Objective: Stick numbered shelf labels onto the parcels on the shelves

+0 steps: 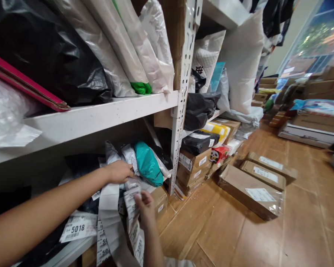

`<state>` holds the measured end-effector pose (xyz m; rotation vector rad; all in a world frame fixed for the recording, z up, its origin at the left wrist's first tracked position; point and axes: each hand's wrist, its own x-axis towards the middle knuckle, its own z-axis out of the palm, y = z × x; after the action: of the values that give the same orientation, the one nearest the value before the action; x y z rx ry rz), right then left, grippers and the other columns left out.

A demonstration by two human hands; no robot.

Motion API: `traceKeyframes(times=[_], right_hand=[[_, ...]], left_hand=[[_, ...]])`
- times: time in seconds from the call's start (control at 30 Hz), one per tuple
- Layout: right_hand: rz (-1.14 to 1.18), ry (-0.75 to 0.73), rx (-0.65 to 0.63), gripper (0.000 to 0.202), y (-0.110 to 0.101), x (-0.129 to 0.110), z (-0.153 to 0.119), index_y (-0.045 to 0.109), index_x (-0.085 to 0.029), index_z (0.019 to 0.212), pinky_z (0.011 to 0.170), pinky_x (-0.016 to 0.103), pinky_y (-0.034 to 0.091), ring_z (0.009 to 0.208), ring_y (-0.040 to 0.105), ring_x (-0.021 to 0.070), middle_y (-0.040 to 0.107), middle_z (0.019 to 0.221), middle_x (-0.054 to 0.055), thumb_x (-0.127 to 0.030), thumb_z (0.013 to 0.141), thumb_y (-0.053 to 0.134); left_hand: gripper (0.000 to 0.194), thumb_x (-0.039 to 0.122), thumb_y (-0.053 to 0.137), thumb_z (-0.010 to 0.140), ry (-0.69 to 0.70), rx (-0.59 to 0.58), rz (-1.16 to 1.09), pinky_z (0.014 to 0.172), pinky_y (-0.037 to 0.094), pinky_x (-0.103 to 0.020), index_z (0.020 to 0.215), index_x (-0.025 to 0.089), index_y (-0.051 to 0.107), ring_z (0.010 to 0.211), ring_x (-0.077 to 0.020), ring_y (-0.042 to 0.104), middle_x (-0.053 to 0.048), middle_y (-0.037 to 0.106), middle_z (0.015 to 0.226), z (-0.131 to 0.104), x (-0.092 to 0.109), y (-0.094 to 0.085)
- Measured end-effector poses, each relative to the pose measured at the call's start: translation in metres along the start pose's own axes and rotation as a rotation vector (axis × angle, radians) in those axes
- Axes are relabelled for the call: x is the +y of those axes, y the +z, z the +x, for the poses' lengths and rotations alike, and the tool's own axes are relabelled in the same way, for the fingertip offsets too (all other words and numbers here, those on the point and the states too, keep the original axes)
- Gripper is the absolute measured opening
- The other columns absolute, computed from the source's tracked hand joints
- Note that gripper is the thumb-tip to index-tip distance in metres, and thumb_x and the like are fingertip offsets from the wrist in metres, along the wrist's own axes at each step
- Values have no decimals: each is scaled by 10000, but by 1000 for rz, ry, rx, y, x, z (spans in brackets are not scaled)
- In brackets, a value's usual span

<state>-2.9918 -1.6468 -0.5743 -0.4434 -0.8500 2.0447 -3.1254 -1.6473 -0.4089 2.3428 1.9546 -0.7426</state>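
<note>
White printed label strip (132, 204), lower centre: right hand's (145, 207) thumb and fingers clamped on its edge; left hand (121, 172) against pale plastic parcel (130, 157) (finger closure unclear). Teal plastic parcel (148, 163) just beyond, centre.

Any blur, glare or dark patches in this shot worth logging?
Head view: window and boxes at right blurred; highlights on the black bag; deep shadow around the lower shelf; 5018 label readable, label strip in the right hand softer.
</note>
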Motion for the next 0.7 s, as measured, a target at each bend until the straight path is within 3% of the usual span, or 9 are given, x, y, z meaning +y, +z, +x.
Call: traceKeyframes(times=[0.1, 0.2, 0.3, 0.43, 0.53, 0.7], right_hand=[[125, 50, 70, 381, -7, -12, 5, 708, -191, 802, 661, 287, 492, 657, 637, 173, 732, 731, 29, -430, 525, 813], [93, 162, 57, 398, -3, -13, 15, 689, -166, 698, 553, 256, 442, 517, 561, 133, 671, 578, -7, -463, 466, 819], [62, 242, 107, 400, 8, -3, 25, 658, -147, 622, 472, 237, 366, 446, 481, 105, 616, 502, -22, -462, 432, 816], [34, 252, 180, 416, 20, 10, 34, 546, -169, 452, 435, 238, 323, 395, 390, 80, 521, 392, -45, -479, 408, 819], [40, 285, 194, 447, 21, 11, 36, 496, -190, 427, 433, 244, 336, 387, 394, 83, 515, 382, -45, -506, 418, 812], [38, 396, 113, 407, 11, 6, 34, 612, -150, 516, 443, 248, 374, 421, 494, 117, 612, 470, 3, -428, 351, 858]], left_hand=[[420, 192, 503, 766, 31, -24, -44, 623, 415, -293, 1111, 382, 650, 840, -243, 657, -67, 672, 1054, -7, -2, 0], [377, 148, 501, 738, 4, -34, -224, 720, 430, -267, 993, 343, 698, 912, -197, 649, -3, 679, 1092, -14, 0, -1], [330, 226, 395, 846, -99, -24, -304, 774, 433, -253, 927, 300, 706, 956, -169, 641, 25, 703, 1063, -16, 4, 1], [386, 455, 400, 859, -317, -17, -235, 697, 458, -323, 912, 221, 702, 910, -265, 657, -77, 724, 968, -9, 14, 6], [321, 401, 471, 820, -456, -25, -184, 668, 470, -345, 881, 185, 701, 887, -305, 665, -123, 725, 926, -3, 22, 9], [345, 350, 432, 862, -557, -15, -119, 720, 497, -360, 937, 130, 686, 937, -308, 662, -174, 701, 1007, -1, 37, 11]])
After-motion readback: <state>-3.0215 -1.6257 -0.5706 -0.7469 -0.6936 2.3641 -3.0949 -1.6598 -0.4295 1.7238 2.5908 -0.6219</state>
